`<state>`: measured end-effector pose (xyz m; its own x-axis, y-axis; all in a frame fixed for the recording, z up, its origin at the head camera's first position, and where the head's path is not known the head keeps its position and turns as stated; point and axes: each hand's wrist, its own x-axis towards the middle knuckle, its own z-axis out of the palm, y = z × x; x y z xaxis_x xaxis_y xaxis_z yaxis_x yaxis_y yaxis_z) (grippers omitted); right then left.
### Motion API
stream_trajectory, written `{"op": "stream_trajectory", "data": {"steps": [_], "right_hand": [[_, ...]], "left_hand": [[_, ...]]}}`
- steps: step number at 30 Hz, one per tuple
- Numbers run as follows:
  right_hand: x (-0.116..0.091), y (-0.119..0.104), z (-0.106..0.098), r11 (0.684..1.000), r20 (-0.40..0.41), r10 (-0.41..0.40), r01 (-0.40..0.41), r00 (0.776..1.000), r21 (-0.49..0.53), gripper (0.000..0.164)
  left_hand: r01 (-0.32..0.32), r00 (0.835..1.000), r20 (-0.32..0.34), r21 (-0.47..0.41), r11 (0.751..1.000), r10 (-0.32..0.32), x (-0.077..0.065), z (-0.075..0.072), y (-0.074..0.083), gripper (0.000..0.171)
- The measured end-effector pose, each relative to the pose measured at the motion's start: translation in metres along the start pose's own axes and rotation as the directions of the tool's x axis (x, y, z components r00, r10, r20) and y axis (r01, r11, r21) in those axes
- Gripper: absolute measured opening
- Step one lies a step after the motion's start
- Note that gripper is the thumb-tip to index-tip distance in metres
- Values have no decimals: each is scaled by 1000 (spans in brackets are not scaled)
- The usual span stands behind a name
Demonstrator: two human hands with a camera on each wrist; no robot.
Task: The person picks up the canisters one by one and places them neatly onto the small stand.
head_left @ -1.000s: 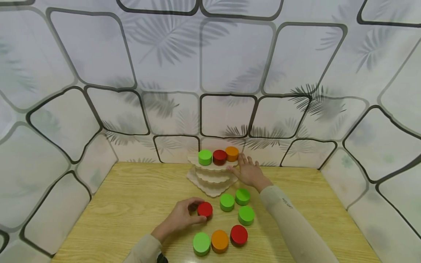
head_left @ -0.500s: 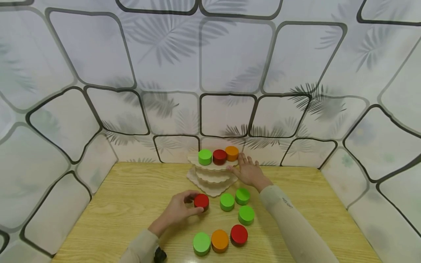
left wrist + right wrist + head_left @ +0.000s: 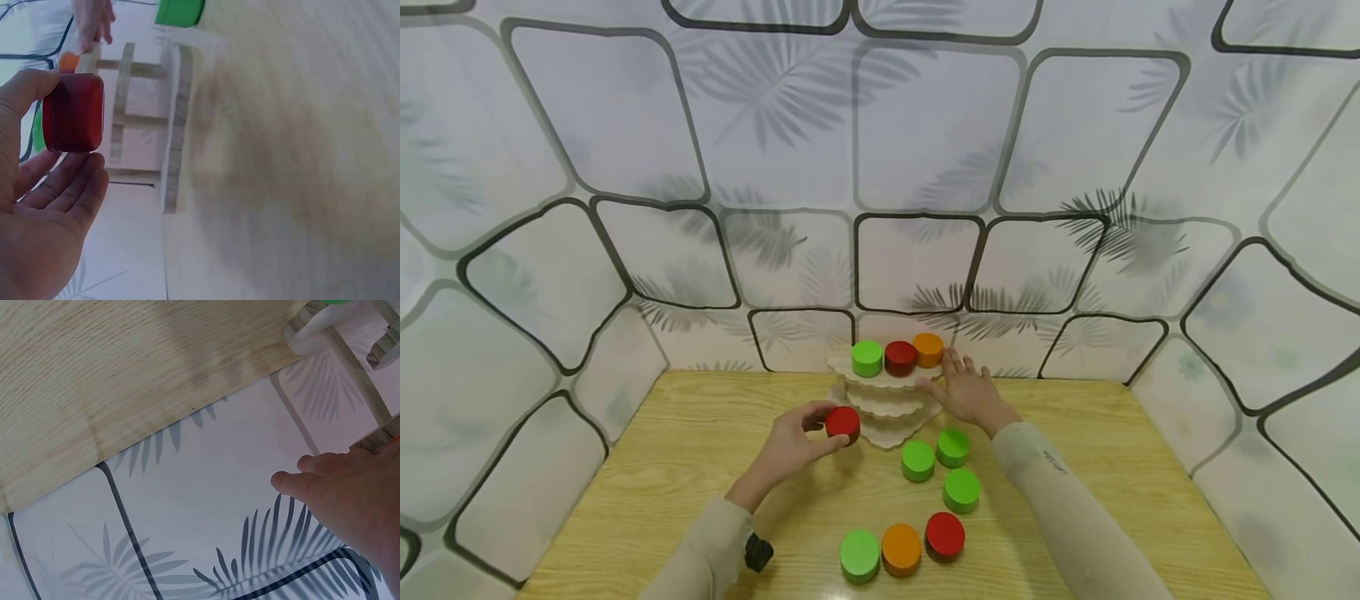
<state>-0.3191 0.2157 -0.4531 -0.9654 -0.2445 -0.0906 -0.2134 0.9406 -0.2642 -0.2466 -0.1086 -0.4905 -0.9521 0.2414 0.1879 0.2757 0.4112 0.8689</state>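
My left hand point(image 3: 786, 446) pinches a short red cylinder point(image 3: 842, 424) between thumb and fingers, above the table. It hangs near the left front of a three-tiered wooden stand point(image 3: 887, 404) with scalloped edges. In the left wrist view a thin seam runs near one end of the red cylinder point(image 3: 78, 112), and the stand point(image 3: 176, 137) is behind it. My right hand point(image 3: 972, 396) touches the stand's right side at the top tier, fingers extended. That tier bears a green cylinder point(image 3: 867, 358), a dark red cylinder point(image 3: 900, 358) and an orange cylinder point(image 3: 928, 350).
Three green cylinders point(image 3: 917, 461) stand on the table point(image 3: 685, 467) in front of the stand. Closer to me are a light green cylinder point(image 3: 859, 556), an orange one point(image 3: 901, 550) and a red one point(image 3: 945, 536). A patterned wall point(image 3: 917, 267) rises behind the stand.
My left hand has carried the red cylinder away from me and slightly left, from among the cylinders on the table to the stand's left front. The right hand has kept its place.
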Motion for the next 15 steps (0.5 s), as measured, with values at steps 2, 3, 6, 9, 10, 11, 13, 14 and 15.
{"op": "stream_trajectory", "data": {"steps": [2, 3, 6, 9, 10, 11, 13, 14, 15], "right_hand": [[0, 0, 0, 1000, -2, 0, 0, 1000, -3, 98], [0, 0, 0, 1000, -2, 1, -1, 1000, -4, 98], [0, 1, 0, 1000, 0, 3, -3, 1000, -6, 97], [1, 1, 0, 1000, 4, 5, -5, 1000, -5, 98], [1, 1, 0, 1000, 4, 5, -5, 1000, -7, 98], [1, 1, 0, 1000, 6, 6, -6, 1000, -8, 98], [0, 0, -1, 1000, 9, 8, -8, 1000, -9, 98], [0, 0, -1, 1000, 9, 8, -7, 1000, -7, 98], [0, -1, -1, 1000, 10, 8, -8, 1000, -8, 98]], "left_hand": [[-5, 1000, -10, 0, 1000, 5, 3, -4, 1, 53], [-6, 1000, -14, 5, 1000, 6, 5, -6, 2, 54], [2, 1000, -31, 19, 1000, -1, 9, -11, 4, 57], [8, 999, -47, 37, 999, -6, 14, -16, 5, 56], [11, 999, -53, 34, 999, -9, 15, -18, 6, 56], [11, 998, -56, 37, 999, -9, 17, -20, 6, 56], [3, 998, -62, 36, 999, -1, 21, -23, 7, 55], [-3, 998, -64, 33, 999, 5, 23, -24, 8, 54], [-8, 998, -69, 29, 1000, 10, 24, -26, 8, 54]]}}
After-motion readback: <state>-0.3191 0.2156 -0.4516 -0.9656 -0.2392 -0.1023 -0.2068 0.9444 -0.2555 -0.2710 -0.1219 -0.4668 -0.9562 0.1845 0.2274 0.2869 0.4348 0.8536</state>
